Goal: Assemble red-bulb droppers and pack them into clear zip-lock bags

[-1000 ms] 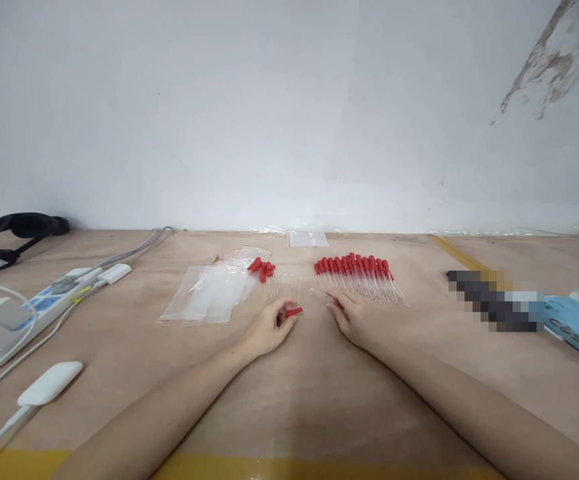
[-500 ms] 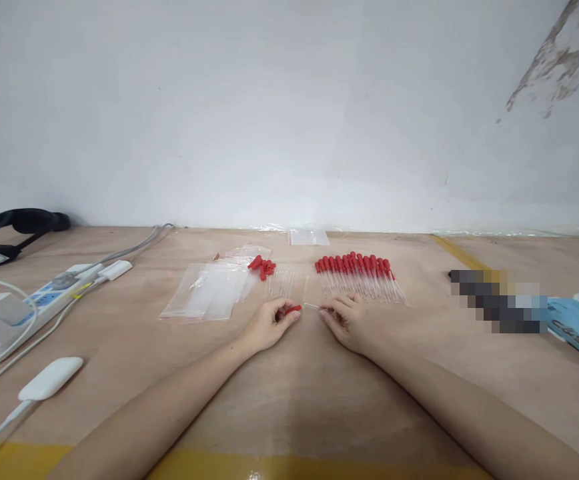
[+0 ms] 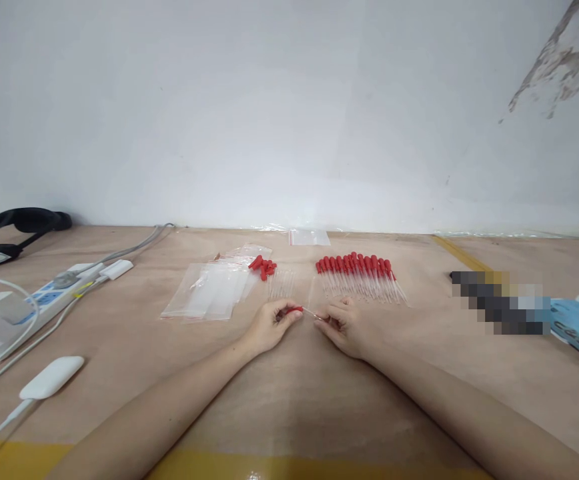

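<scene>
Both grips pinched shut, left hand [image 3: 268,325] on red bulb [image 3: 294,309], right hand [image 3: 345,325] on glass tube [image 3: 312,313].

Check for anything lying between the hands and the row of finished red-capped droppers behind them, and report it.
Nothing visible does. The left hand pinches a red bulb, the right hand a clear tube. Bare table lies between the right hand and the dropper row just beyond.

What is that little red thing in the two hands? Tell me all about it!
It is a small red rubber cap, smooth and soft-looking. The left hand pinches it, lying sideways just above the wooden table. A thin clear tube, held by the right hand, meets its open end.
</scene>
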The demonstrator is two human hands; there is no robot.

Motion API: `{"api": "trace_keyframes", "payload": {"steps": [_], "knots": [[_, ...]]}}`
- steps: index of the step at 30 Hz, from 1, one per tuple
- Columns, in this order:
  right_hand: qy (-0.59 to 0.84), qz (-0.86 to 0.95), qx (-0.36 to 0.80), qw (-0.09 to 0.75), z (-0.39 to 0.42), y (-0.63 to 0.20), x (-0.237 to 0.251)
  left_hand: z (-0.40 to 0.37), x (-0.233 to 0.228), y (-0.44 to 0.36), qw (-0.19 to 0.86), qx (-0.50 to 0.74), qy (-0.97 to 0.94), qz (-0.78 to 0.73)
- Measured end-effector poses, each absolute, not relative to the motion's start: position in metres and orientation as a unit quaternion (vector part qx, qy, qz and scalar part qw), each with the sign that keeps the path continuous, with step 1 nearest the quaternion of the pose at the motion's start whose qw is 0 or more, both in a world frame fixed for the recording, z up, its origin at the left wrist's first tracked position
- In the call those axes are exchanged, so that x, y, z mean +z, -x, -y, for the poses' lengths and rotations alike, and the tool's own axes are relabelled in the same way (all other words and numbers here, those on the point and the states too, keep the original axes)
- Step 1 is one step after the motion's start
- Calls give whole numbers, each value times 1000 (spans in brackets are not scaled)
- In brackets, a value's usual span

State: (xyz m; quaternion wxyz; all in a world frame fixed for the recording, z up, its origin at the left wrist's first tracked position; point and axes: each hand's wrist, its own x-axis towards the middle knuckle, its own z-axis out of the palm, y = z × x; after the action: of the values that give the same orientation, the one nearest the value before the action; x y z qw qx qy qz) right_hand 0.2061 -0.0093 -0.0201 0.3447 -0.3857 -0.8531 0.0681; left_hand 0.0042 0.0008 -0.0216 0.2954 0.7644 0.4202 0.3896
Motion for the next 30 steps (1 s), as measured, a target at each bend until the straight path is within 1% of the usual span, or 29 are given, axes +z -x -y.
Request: {"api": "trace_keyframes", "payload": {"steps": [5, 9, 12, 15, 18, 21, 26, 30], "knots": [[375, 864, 92, 324, 8, -207, -20, 1, -20, -3, 312, 395, -762, -408], [354, 884, 90, 292, 5, -213, -13, 5, -15, -2, 315, 369, -779, -396], [327, 905, 59, 266, 0, -218, -8, 8, -11, -1, 310, 346, -796, -389], [309, 918, 4, 248, -3, -220, -5, 9, -10, -1, 301, 325, -808, -388], [305, 918, -45, 250, -2, -219, -4, 10, -11, -1, 283, 306, -816, -400], [314, 910, -67, 264, 3, -215, -4, 11, -12, -2, 250, 297, -825, -410], [330, 903, -60, 268, 7, -209, -8, 11, -15, -2, 179, 306, -855, -378], [344, 903, -41, 256, 7, -205, -14, 12, -16, -2, 156, 304, -871, -353]]}}
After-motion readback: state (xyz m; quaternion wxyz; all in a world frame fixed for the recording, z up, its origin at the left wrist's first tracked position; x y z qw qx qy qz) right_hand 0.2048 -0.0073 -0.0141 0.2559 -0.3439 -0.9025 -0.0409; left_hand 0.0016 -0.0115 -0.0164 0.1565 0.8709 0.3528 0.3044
